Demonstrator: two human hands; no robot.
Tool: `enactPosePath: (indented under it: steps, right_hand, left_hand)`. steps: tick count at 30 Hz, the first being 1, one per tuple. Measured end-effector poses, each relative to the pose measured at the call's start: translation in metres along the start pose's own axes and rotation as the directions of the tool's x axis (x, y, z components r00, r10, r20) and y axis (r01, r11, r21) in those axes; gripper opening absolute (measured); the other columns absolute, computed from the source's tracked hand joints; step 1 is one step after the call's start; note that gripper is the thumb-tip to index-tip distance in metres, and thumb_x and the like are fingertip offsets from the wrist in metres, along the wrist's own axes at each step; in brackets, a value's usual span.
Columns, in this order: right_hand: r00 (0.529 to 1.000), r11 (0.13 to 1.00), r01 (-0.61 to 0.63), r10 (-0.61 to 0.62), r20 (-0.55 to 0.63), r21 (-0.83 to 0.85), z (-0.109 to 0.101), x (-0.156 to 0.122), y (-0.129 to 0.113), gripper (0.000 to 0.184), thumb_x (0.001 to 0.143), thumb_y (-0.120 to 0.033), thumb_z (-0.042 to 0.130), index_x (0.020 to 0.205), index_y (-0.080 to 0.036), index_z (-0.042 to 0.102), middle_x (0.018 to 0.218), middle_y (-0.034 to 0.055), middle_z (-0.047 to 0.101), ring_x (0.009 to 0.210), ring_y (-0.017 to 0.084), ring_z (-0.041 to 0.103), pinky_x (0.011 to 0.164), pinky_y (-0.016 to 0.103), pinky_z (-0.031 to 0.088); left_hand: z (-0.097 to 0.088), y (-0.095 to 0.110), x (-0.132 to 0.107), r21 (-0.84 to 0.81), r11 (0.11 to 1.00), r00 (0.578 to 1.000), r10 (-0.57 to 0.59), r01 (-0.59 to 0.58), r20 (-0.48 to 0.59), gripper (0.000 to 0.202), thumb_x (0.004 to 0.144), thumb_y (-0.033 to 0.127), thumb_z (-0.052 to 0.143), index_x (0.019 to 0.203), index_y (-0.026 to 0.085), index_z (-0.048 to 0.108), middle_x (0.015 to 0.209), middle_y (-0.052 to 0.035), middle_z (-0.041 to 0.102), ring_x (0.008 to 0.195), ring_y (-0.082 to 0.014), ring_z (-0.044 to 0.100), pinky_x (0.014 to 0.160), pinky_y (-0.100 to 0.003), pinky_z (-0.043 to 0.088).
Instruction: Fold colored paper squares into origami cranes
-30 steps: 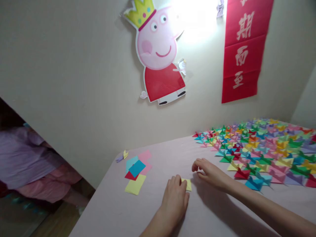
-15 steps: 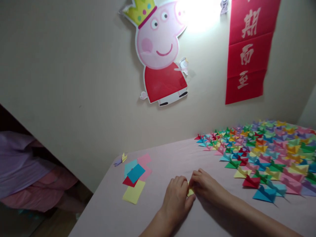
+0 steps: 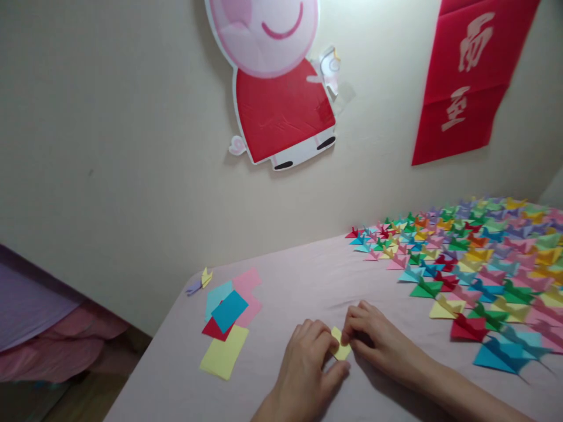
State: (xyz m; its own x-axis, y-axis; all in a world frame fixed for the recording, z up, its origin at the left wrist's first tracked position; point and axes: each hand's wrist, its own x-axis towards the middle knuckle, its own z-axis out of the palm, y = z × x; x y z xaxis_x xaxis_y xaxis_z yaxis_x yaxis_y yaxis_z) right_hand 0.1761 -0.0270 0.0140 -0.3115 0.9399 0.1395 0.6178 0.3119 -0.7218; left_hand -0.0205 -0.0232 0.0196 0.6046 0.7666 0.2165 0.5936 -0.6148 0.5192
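A small folded piece of yellow paper (image 3: 341, 346) lies on the pink cloth between my two hands. My left hand (image 3: 305, 360) holds its left side, with the fingers curled at the edge and the thumb stretched below it. At the upper right edge, my right hand (image 3: 373, 337) pinches the paper between thumb and fingertips. The fingertips cover parts of the paper's edges, so its exact fold is hard to make out.
Rows of colourful folded paper cranes (image 3: 484, 287) fill the right side. To the left lie yellow sheets (image 3: 225, 351), a blue sheet (image 3: 230, 311), a red sheet (image 3: 215, 329) and pink sheets (image 3: 248, 313). Two small folded pieces (image 3: 200, 284) sit near the far left corner. A wall (image 3: 145, 146) rises behind.
The view has tilted downward and closer. My hands have moved slightly apart, and more of the yellow paper shows between them.
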Motion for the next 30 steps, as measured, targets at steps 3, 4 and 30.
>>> enactPosePath:
  steps: [3,4,30]
  right_hand:
    - [1.000,1.000,-0.024,0.024,-0.004,-0.017,0.001,0.000,0.001,0.026,0.077,-0.007,0.049,0.076,-0.023,0.069,0.083,0.0039,0.065,0.091,0.023,0.053,0.084,0.039,0.042]
    - [1.000,0.999,-0.028,0.028,-0.005,-0.025,0.001,0.000,0.001,0.026,0.076,-0.007,0.049,0.076,-0.023,0.070,0.083,0.0039,0.065,0.091,0.023,0.053,0.084,0.039,0.042]
    - [0.999,0.990,-0.053,0.053,-0.004,-0.129,0.003,0.002,-0.008,0.015,0.085,-0.016,0.054,0.072,-0.020,0.060,0.083,0.0041,0.063,0.087,0.022,0.054,0.079,0.037,0.041]
  left_hand:
    - [-0.002,0.000,0.001,-0.012,1.000,0.999,-0.012,0.013,0.032,0.029,0.071,0.017,0.081,0.088,0.020,0.058,0.097,-0.0013,0.061,0.091,-0.0216,0.053,0.080,-0.034,0.041]
    - [-0.003,0.000,0.002,-0.018,1.000,0.999,-0.020,0.021,0.031,0.029,0.072,0.016,0.081,0.089,0.020,0.058,0.097,-0.0013,0.061,0.092,-0.0216,0.053,0.080,-0.034,0.041]
    - [0.014,-0.004,0.009,0.160,0.981,0.993,-0.097,0.107,-0.069,0.017,0.085,0.006,0.055,0.078,0.020,0.050,0.088,-0.0028,0.055,0.088,-0.0219,0.048,0.076,-0.035,0.040]
